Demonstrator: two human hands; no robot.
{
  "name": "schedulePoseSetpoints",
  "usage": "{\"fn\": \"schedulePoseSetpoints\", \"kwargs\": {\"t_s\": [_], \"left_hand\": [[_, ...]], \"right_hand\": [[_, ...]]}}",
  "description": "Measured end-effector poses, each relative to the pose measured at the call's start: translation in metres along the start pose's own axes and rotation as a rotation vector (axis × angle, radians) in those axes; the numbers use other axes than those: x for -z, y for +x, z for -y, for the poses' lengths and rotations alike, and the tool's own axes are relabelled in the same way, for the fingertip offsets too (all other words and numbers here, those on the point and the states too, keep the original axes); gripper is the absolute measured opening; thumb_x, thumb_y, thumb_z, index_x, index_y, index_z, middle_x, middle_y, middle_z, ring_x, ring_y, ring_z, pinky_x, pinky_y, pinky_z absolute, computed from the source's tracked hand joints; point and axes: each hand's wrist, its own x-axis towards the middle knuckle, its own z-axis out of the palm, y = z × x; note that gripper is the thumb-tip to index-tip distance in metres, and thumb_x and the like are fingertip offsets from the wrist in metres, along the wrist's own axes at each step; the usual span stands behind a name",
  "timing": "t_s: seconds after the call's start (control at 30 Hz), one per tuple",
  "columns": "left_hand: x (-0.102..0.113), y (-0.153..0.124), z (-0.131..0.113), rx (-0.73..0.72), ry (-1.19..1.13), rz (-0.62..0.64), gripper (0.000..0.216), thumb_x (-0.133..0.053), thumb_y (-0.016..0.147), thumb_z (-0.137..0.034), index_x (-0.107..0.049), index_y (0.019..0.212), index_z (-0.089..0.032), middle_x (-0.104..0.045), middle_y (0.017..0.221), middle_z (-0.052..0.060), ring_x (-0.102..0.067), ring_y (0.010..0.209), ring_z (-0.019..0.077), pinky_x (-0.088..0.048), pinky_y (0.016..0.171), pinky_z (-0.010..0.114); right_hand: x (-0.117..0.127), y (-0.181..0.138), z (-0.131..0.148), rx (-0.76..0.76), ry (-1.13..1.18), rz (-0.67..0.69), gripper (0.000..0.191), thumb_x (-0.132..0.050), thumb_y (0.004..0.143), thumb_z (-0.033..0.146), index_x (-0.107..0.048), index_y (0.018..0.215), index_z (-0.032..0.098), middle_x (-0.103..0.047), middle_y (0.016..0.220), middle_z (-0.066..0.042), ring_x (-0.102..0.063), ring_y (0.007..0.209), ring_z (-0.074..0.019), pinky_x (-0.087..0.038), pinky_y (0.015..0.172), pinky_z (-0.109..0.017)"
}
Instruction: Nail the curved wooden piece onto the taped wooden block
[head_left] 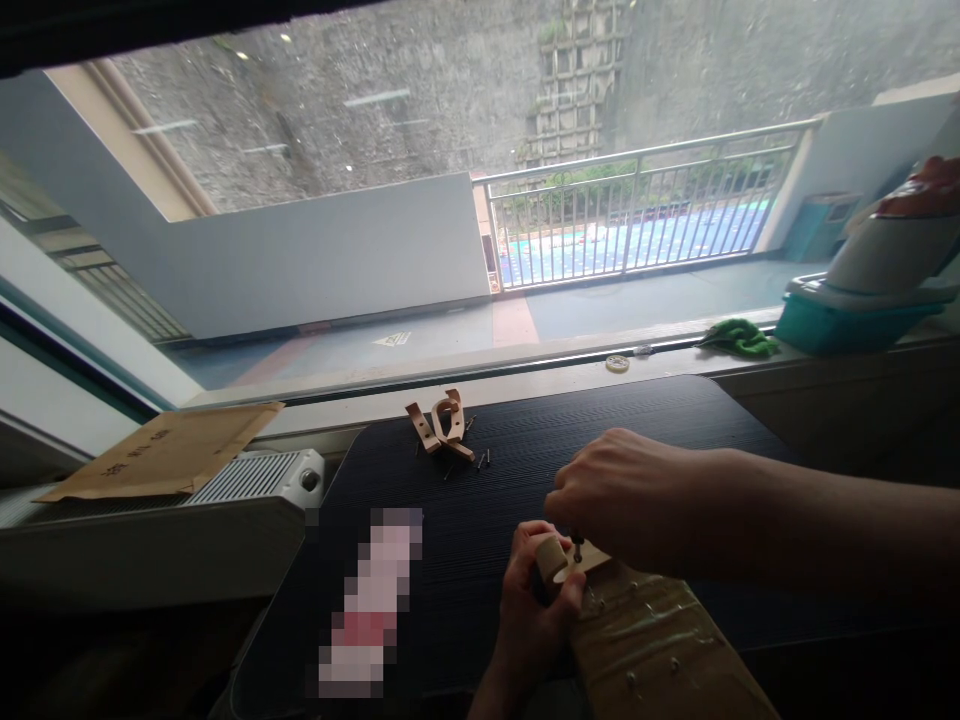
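Working two-handed at the near side of a dark, wood-grained surface [517, 445]. Left hand [534, 605] low, grip closed around a pale wooden cylinder [551, 558], fingers on its far side, thumb towards the right. Flat pale wooden piece [596, 556] just beside the cylinder, by the end of a long brown block [652, 640] that looks wrapped in clear tape. Small shiny metal bits dot the block; cannot tell whether they are set in or lying loose.

Right hand [619, 490] directly above, arm reaching in from the right. Its grip is curled into a fist on a metal-shafted tool [577, 548]; handle hidden by the fingers, shaft pointing down at the flat piece, next to the left thumb.

Far edge of the surface: cluster of curved wooden pieces [450, 425], some with drilled holes, dark screws [484, 459] scattered close by. Pixelated patch covers something at left.

Beyond: brown envelope [161, 450] on a white radiator [259, 478]. Green cloth [739, 338] on the windowsill [525, 378], just beside a teal box [840, 322]. Metal railing [637, 210] outside the glass.
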Motion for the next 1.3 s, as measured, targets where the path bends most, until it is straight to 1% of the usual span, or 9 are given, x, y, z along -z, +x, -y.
{"fn": "schedulePoseSetpoints", "kwargs": {"t_s": [0.17, 0.33, 0.5, 0.6, 0.77, 0.83, 1.07, 1.17, 1.3], "left_hand": [[0.0, 0.0, 0.001, -0.03, 0.018, -0.013, 0.015, -0.059, 0.073, -0.019, -0.058, 0.088, -0.017, -0.049, 0.102, 0.007, -0.054, 0.094, 0.0214, -0.047, 0.079, 0.03], [0.001, 0.0, 0.0, -0.015, 0.015, 0.004, 0.018, -0.059, 0.073, -0.019, -0.059, 0.091, -0.017, -0.05, 0.103, 0.007, -0.054, 0.094, 0.0218, -0.047, 0.077, 0.03], [0.001, 0.0, 0.003, -0.004, 0.027, 0.01, 0.017, -0.058, 0.074, -0.02, -0.058, 0.09, -0.017, -0.051, 0.102, 0.008, -0.054, 0.093, 0.0212, -0.047, 0.077, 0.03], [0.0, -0.001, 0.004, 0.014, 0.02, 0.004, 0.017, -0.059, 0.074, -0.021, -0.058, 0.091, -0.017, -0.052, 0.101, 0.007, -0.055, 0.089, 0.0196, -0.047, 0.075, 0.029], [0.0, -0.002, 0.004, -0.009, 0.013, -0.001, 0.016, -0.059, 0.074, -0.021, -0.058, 0.09, -0.017, -0.05, 0.102, 0.007, -0.054, 0.093, 0.0211, -0.046, 0.079, 0.03], [0.0, -0.002, 0.003, -0.023, 0.006, -0.015, 0.017, -0.06, 0.073, -0.021, -0.058, 0.09, -0.018, -0.049, 0.103, 0.007, -0.054, 0.094, 0.0215, -0.046, 0.08, 0.031], [0.001, 0.0, -0.005, -0.036, 0.015, -0.003, 0.016, -0.059, 0.073, -0.021, -0.059, 0.089, -0.017, -0.05, 0.101, 0.008, -0.055, 0.092, 0.0217, -0.047, 0.079, 0.031], [0.001, -0.001, -0.005, -0.015, 0.021, -0.015, 0.016, -0.06, 0.073, -0.022, -0.059, 0.088, -0.016, -0.051, 0.102, 0.008, -0.055, 0.091, 0.0216, -0.047, 0.078, 0.031], [0.0, -0.001, 0.0, 0.004, 0.02, -0.015, 0.016, -0.059, 0.073, -0.021, -0.059, 0.089, -0.017, -0.053, 0.101, 0.007, -0.055, 0.089, 0.0199, -0.047, 0.077, 0.03]], "right_hand": [[-0.002, -0.004, -0.003, -0.053, 0.022, -0.004, 0.003, -0.059, 0.074, 0.016, -0.06, 0.076, 0.014, -0.062, 0.068, -0.003, -0.059, 0.062, -0.0161, -0.022, 0.045, -0.026], [0.0, -0.006, -0.002, -0.09, 0.016, -0.002, 0.005, -0.058, 0.076, 0.018, -0.061, 0.076, 0.014, -0.063, 0.067, -0.004, -0.058, 0.06, -0.016, -0.021, 0.044, -0.026], [0.004, -0.008, 0.0, -0.022, -0.007, -0.061, 0.007, -0.06, 0.072, 0.013, -0.061, 0.077, 0.017, -0.064, 0.072, -0.001, -0.054, 0.057, -0.0129, -0.021, 0.044, -0.025], [0.004, -0.008, 0.001, 0.019, 0.012, -0.055, 0.006, -0.062, 0.069, 0.013, -0.061, 0.075, 0.017, -0.064, 0.075, -0.002, -0.053, 0.057, -0.0126, -0.021, 0.044, -0.024], [0.001, -0.007, -0.003, -0.032, 0.038, -0.04, 0.006, -0.059, 0.073, 0.011, -0.06, 0.077, 0.015, -0.063, 0.075, -0.003, -0.056, 0.064, -0.014, -0.025, 0.048, -0.024], [-0.002, -0.008, -0.005, -0.043, 0.037, -0.058, 0.003, -0.057, 0.075, 0.013, -0.059, 0.075, 0.015, -0.062, 0.071, -0.003, -0.055, 0.061, -0.0139, -0.024, 0.047, -0.025], [-0.005, -0.009, -0.006, -0.063, 0.02, -0.097, 0.011, -0.052, 0.08, 0.019, -0.059, 0.073, 0.014, -0.06, 0.063, -0.002, -0.053, 0.053, -0.0134, -0.02, 0.044, -0.026], [-0.002, -0.011, -0.004, -0.066, 0.016, -0.101, 0.007, -0.054, 0.078, 0.018, -0.061, 0.076, 0.016, -0.061, 0.066, -0.002, -0.055, 0.057, -0.0146, -0.022, 0.045, -0.025], [-0.001, -0.012, -0.002, 0.017, 0.038, -0.106, 0.009, -0.058, 0.072, 0.012, -0.061, 0.077, 0.018, -0.063, 0.074, 0.0, -0.056, 0.062, -0.0132, -0.024, 0.046, -0.024]]}}
